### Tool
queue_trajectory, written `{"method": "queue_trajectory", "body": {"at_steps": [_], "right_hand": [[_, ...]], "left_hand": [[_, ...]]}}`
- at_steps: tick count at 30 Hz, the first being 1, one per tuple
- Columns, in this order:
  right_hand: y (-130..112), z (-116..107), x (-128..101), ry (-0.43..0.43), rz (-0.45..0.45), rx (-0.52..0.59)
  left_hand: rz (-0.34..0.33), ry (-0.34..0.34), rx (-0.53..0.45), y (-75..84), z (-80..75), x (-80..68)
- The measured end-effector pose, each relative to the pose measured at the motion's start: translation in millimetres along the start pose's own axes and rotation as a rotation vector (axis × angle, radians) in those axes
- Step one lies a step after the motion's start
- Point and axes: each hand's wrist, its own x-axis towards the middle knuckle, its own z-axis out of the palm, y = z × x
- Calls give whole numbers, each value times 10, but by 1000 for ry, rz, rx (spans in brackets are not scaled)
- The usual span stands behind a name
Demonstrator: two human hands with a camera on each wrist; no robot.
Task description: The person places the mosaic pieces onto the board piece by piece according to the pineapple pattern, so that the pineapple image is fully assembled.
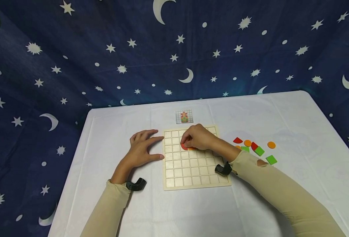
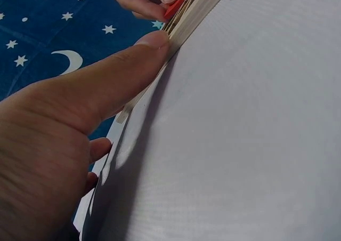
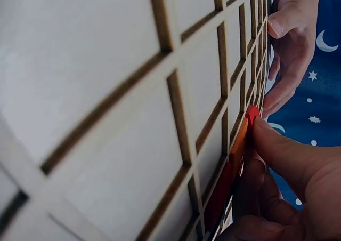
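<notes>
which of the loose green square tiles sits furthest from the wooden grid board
The green square tile nearest the table's right edge, below the lone orange round tile; the other two lie closer.

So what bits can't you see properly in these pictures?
- Head view: the right hand covers most of the red piece on the grid board, so its shape is unclear.
- Head view: the pattern card is too small to read.
- Left wrist view: the left hand blocks much of the board.

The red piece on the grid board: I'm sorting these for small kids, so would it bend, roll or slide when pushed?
The red piece looks thin and flat, so probably stiff and unlikely to roll. Its smooth face may slide easily across the board unless seated in a cell.
</notes>
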Motion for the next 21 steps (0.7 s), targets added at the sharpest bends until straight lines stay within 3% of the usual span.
{"method": "queue_trajectory", "body": {"at_steps": [12, 21], "right_hand": [[8, 32, -6, 23, -14, -3], [6, 31, -4, 24, 30, -7]], "left_hand": [[13, 11, -1, -8, 8, -4], [5, 4, -1, -4, 6, 0]]}}
